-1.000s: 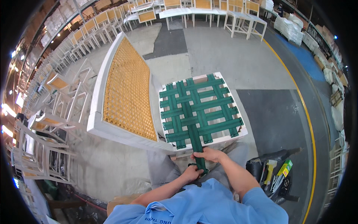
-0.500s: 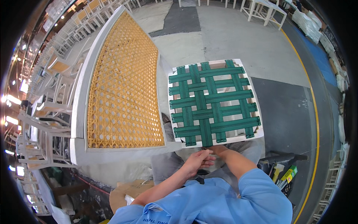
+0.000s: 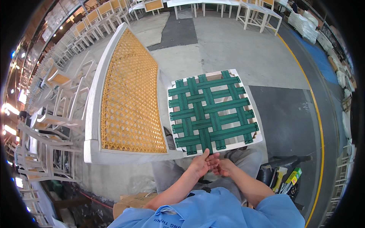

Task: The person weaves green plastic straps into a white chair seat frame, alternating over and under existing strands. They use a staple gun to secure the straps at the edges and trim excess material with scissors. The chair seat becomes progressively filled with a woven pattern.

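A white-framed chair is before me, its woven cane backrest [image 3: 131, 98] at left and its seat frame [image 3: 255, 138] at right. Green webbing straps [image 3: 205, 124] cross over and under each other on the seat. My left hand [image 3: 201, 164] is at the seat's near edge, palm partly up. Its thumb touches the end of the longest strap, and its fingers are apart. Close beside it, below the edge, my right hand [image 3: 224, 168] has its fingers curled against the left fingertips. Whatever those curled fingers hold, if anything, is too small to make out.
At lower right, a brush [image 3: 280, 176] and a green-and-yellow box [image 3: 293, 175] sit by a dark bag. White chairs [image 3: 53, 140] crowd the left side. Cardboard [image 3: 129, 203] lies at lower left. A yellow floor line [image 3: 321, 140] runs along the right.
My right hand has come out from beneath the seat edge beside the left. The left thumb has risen to the strap end. The view has shifted, showing more of the far floor.
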`<state>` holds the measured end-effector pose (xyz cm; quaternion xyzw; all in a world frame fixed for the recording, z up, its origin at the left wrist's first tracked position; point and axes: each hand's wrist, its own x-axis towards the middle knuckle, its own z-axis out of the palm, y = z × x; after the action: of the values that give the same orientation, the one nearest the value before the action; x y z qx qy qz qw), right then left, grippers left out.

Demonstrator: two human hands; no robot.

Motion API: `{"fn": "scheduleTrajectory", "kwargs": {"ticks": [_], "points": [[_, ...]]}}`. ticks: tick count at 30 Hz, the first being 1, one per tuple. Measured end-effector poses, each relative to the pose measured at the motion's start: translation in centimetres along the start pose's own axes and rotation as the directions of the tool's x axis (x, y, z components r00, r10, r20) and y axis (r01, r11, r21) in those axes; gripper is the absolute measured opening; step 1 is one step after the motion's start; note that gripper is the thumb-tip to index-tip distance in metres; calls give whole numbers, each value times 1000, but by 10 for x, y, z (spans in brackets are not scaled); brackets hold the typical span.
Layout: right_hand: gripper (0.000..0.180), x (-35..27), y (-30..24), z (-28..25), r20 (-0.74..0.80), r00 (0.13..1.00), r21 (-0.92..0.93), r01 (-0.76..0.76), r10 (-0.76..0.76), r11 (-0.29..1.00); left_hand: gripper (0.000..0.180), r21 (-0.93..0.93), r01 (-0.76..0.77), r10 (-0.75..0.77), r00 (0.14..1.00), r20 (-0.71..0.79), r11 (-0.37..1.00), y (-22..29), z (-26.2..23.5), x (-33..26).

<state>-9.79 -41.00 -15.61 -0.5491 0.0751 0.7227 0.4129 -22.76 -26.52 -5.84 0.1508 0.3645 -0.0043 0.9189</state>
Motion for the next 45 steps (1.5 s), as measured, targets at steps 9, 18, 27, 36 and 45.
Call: {"fn": "scheduleTrajectory", "kwargs": {"ticks": [9, 18, 27, 36, 45], "points": [[50, -20, -41, 73, -231, 957, 381, 257, -178, 888, 43, 38, 15, -18, 997, 81, 999, -3, -9, 6], [49, 63, -70, 65, -370, 913, 509, 352, -170, 786, 35, 51, 62, -69, 985, 158, 997, 7, -17, -4], [49, 103, -79, 47, -386, 919, 615, 324, -84, 719, 39, -408, 185, -219, 975, -37, 894, -5, -66, 46], [48, 123, -90, 17, -389, 919, 650, 320, -60, 690, 44, -682, 5, -70, 995, -69, 731, 12, -33, 70], [48, 126, -101, 11, -382, 920, 659, 338, -89, 672, 43, -698, -67, -5, 995, -101, 713, 15, -26, 91]]}}
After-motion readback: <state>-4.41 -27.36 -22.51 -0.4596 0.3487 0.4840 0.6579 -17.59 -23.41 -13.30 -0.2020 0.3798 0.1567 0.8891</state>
